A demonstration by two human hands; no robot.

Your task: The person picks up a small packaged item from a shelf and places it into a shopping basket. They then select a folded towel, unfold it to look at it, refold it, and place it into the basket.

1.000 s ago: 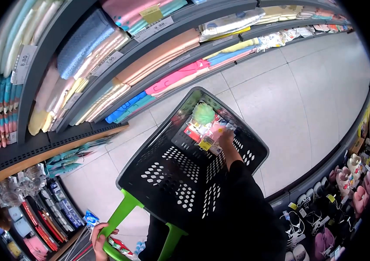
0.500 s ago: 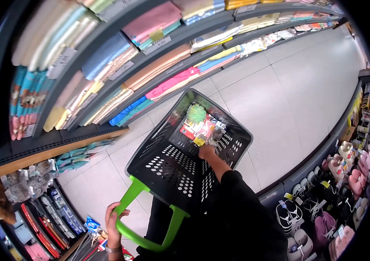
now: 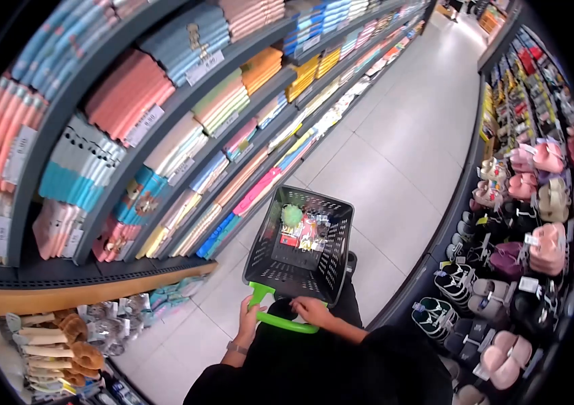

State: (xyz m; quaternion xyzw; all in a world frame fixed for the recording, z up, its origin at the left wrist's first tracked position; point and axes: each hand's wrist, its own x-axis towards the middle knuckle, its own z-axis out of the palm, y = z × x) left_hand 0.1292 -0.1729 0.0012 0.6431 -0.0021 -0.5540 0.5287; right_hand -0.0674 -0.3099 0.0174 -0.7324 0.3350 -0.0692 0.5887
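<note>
A black perforated basket (image 3: 270, 253) hangs in front of my body, tilted, with its green handle (image 3: 287, 324) toward me. My left hand (image 3: 248, 320) is closed around the handle's left side. At the basket's near right edge, my right hand (image 3: 311, 310) has curled fingers over the handle's right side and hides part of it. Inside the basket lie a fluffy green ball (image 3: 292, 215), a red package (image 3: 290, 239) and several small packaged items (image 3: 312, 231).
Shelves of folded towels (image 3: 128, 104) curve along the left, above a wooden ledge (image 3: 84, 295). Brown fluffy items (image 3: 84, 354) hang at the lower left. Slippers and sandals (image 3: 503, 358) fill the right-hand rack. A tiled floor aisle (image 3: 395, 169) runs between them.
My right hand has come out of the basket to the handle. The basket sits lower and looks smaller, and the view now takes in more of the shelves and aisle.
</note>
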